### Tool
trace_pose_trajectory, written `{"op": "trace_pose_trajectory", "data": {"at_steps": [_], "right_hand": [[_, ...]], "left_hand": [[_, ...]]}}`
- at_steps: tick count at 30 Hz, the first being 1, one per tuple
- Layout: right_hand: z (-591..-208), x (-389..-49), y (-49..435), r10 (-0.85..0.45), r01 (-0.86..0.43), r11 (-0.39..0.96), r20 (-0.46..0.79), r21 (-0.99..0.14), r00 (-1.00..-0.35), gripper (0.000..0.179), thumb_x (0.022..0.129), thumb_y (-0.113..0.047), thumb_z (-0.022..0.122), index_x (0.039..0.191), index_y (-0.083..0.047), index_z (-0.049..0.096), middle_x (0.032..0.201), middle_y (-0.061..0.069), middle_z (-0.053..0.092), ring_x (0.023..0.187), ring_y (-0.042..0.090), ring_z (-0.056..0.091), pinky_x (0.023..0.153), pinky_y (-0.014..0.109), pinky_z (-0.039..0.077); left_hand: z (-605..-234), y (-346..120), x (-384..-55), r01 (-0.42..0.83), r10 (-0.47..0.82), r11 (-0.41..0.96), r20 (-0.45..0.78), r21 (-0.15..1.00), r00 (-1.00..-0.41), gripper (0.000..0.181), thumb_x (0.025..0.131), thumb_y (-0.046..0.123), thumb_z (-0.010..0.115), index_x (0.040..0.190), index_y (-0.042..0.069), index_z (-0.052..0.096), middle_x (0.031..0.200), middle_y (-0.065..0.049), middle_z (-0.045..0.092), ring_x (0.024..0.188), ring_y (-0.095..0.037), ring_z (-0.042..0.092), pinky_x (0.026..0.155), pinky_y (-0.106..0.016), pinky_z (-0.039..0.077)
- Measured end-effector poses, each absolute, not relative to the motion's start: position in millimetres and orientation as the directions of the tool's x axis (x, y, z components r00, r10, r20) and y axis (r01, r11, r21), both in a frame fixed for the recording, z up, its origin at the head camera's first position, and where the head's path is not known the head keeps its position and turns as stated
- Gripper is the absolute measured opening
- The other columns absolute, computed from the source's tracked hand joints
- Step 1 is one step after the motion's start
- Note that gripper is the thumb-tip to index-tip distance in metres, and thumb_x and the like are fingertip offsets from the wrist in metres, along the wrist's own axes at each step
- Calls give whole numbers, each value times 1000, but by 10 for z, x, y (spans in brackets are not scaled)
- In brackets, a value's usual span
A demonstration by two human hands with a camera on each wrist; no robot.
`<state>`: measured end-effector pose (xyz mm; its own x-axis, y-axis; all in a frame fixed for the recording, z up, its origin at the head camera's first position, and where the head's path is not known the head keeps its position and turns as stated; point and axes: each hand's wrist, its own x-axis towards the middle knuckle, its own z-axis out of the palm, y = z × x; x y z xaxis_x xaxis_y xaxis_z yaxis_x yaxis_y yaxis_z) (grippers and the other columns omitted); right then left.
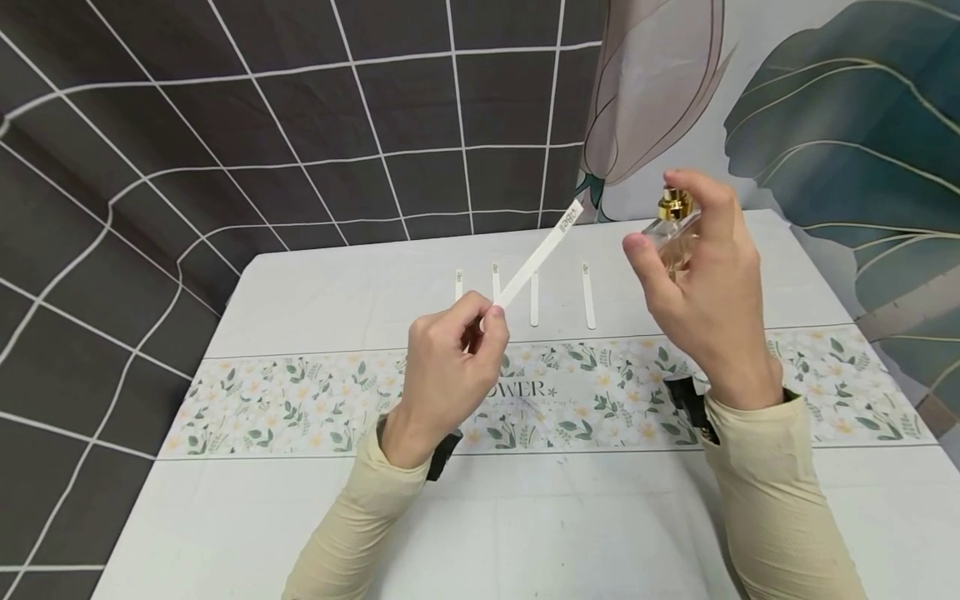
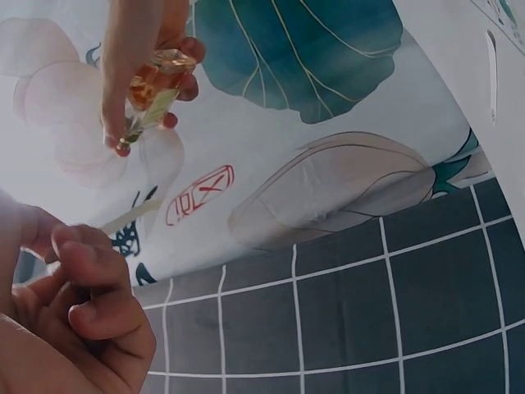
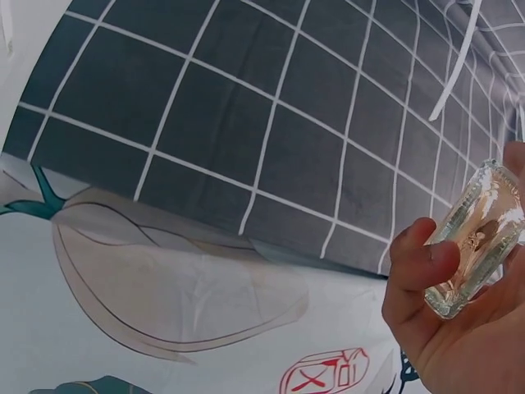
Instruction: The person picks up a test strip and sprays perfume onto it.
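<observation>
My left hand pinches the lower end of a white perfume test strip between thumb and fingers. The strip slants up to the right, its printed end uppermost. In my right hand is a clear glass perfume bottle, held upright with the index finger on its gold spray top. Amber-pink liquid shows through the glass bottle in the right wrist view, where fingers wrap its sides. The bottle is to the right of the strip's tip, with a gap between them.
Several more white test strips lie in a row on the white-covered table, beyond a floral printed band. A dark grid-patterned cloth hangs behind and to the left. A flower-printed cloth hangs at the right.
</observation>
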<state>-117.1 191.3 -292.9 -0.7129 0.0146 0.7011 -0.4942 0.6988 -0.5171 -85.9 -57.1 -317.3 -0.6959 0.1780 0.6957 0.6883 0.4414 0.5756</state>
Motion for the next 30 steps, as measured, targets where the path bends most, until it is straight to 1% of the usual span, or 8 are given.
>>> {"op": "trace_pose_trajectory", "data": {"at_steps": [2, 5, 9, 13, 16, 21, 25, 30], "right_hand": [[-2923, -1171, 1918, 33, -489, 692, 700, -531, -713, 53, 98, -27, 65, 145, -14, 44, 114, 24, 54, 74, 19, 41, 65, 31, 31], [-2911, -1178, 1933, 42, -491, 682, 700, -541, -713, 52, 98, -27, 63, 144, -14, 44, 100, 19, 52, 71, 14, 40, 64, 28, 30], [-2892, -1179, 1968, 14, -495, 689, 693, -530, -721, 50, 101, -27, 58, 146, -12, 41, 94, 18, 49, 71, 14, 40, 64, 28, 32], [-2875, -1172, 1996, -14, -497, 672, 662, -548, -749, 51, 103, -25, 56, 148, -11, 37, 100, 20, 51, 81, 20, 44, 70, 30, 34], [-2858, -1173, 2019, -20, -497, 640, 635, -585, -773, 54, 103, -25, 59, 149, -11, 36, 117, 21, 52, 102, 24, 47, 89, 37, 39], [-2836, -1183, 2085, -16, -472, 621, 592, -626, -806, 60, 101, -22, 63, 152, -13, 33, 143, 23, 39, 127, 28, 34, 106, 57, 33], [-2837, -1196, 2128, 5, -444, 612, 565, -654, -825, 60, 101, -19, 63, 154, -16, 33, 144, 24, 37, 128, 30, 36, 111, 55, 30], [-2885, -1263, 2194, 15, -419, 605, 536, -677, -844, 61, 102, -20, 63, 154, -19, 32, 142, 25, 37, 128, 31, 37, 113, 54, 28]], "left_hand": [[-3179, -574, -873, 665, 151, 413, 674, 622, -723, 16, 93, 2, 54, 79, 2, 63, 55, -1, 51, 46, -8, 40, 40, -21, 30], [-3186, -583, -894, 601, 96, 354, 611, 717, -785, 15, 95, 2, 55, 86, 0, 67, 63, -4, 54, 50, -11, 41, 43, -22, 31], [-3187, -593, -939, 479, 46, 244, 484, 843, -874, 17, 99, 3, 57, 96, -2, 73, 77, -8, 57, 64, -15, 47, 48, -20, 35], [-3202, -581, -993, 341, 46, 125, 338, 932, -940, 18, 100, 5, 59, 106, -5, 74, 84, -5, 58, 73, -13, 48, 50, -19, 35], [-3228, -543, -1027, 220, 60, -4, 220, 976, -974, 19, 100, 4, 62, 111, -8, 71, 84, 0, 58, 71, -11, 46, 54, -19, 36], [-3316, -438, -1099, 53, 103, -193, 74, 980, -992, 22, 98, 0, 63, 115, -14, 65, 85, 2, 62, 68, -9, 52, 64, -20, 46], [-3416, -352, -1197, -44, 137, -216, -14, 975, -991, 24, 97, -1, 63, 118, -15, 64, 89, -2, 66, 74, -8, 63, 74, -21, 54], [-3602, -223, -1428, -192, 195, -217, -150, 957, -969, 28, 97, -3, 62, 123, -13, 63, 105, -17, 69, 80, -9, 69, 87, -25, 58]]}}
